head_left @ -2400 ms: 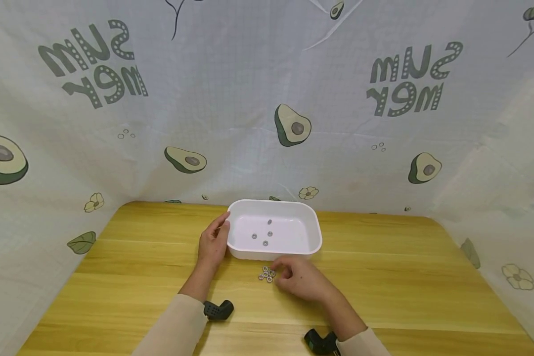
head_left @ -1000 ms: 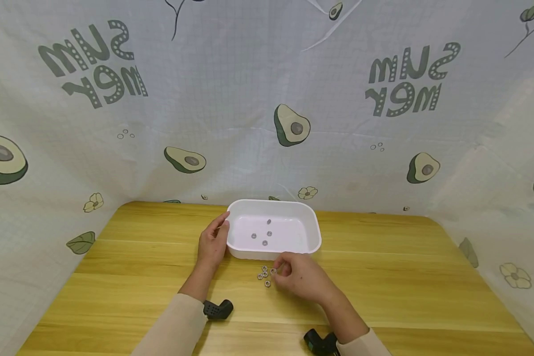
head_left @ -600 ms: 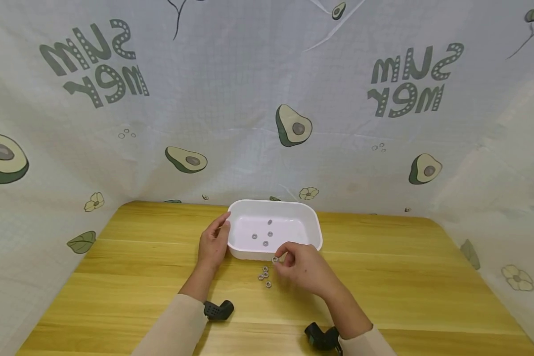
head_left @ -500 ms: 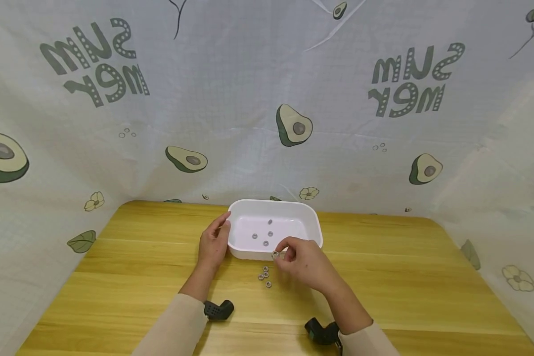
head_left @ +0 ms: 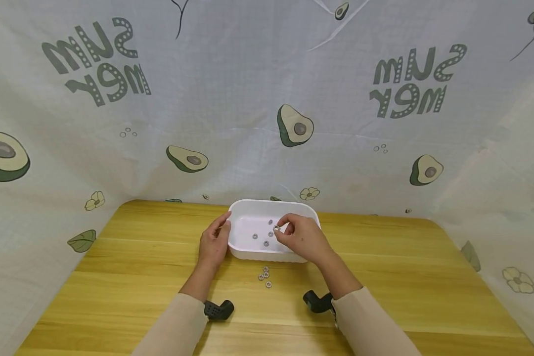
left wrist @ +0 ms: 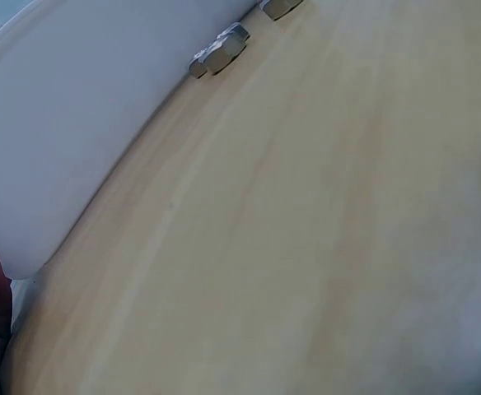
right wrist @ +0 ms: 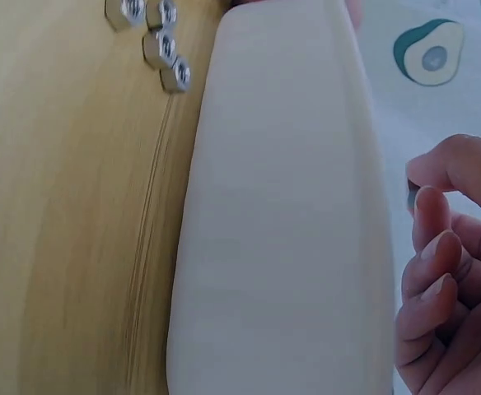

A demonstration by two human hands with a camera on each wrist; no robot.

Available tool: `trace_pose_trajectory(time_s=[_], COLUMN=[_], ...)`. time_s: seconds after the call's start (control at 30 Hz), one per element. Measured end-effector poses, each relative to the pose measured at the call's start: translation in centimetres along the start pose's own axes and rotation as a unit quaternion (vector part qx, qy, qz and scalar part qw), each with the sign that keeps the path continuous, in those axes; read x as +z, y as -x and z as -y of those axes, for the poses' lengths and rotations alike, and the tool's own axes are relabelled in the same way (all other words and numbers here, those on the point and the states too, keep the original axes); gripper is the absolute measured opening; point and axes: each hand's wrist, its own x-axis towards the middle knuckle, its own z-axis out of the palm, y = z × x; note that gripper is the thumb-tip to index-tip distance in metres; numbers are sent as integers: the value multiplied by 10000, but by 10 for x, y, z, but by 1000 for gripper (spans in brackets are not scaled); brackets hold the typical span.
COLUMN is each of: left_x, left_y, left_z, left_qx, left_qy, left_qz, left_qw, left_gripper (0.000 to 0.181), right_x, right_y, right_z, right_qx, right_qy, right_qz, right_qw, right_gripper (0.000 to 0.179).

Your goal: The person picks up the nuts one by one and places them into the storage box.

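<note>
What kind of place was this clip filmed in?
Probably a makeshift recording booth, indoors: avocado-print cloth hangs behind and on both sides of a wood-grain table, and a black device, likely a camera, sits at each wrist.

Curtained-off tabletop booth; home, lab or workshop, can't tell. Pale cloth [head_left: 244,84] hangs behind and along both sides of wood-grain surface [head_left: 160,257]. Avocado prints [head_left: 295,125], mirrored "summer" lettering [head_left: 409,81]. Black wrist cameras [head_left: 219,310] point to a recording setup.
</note>
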Motion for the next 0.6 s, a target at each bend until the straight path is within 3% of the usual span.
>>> trace_pose_trajectory(time_s=[0.3, 0.6], left_x=[0, 1], left_y=[0, -1], left_z=[1, 2], left_qx=[-19, 19], left_qy=[-3, -69], left_qz=[-31, -97], left_qw=[10000, 9999], left_gripper=[39, 38], right_x=[5, 13], right_y=[-33, -53], right_z=[-8, -24], right_qx=[72, 325], right_qy=[334, 501], right_qz=[-15, -44], right_qw=[9994, 9982], right_gripper=[20, 20])
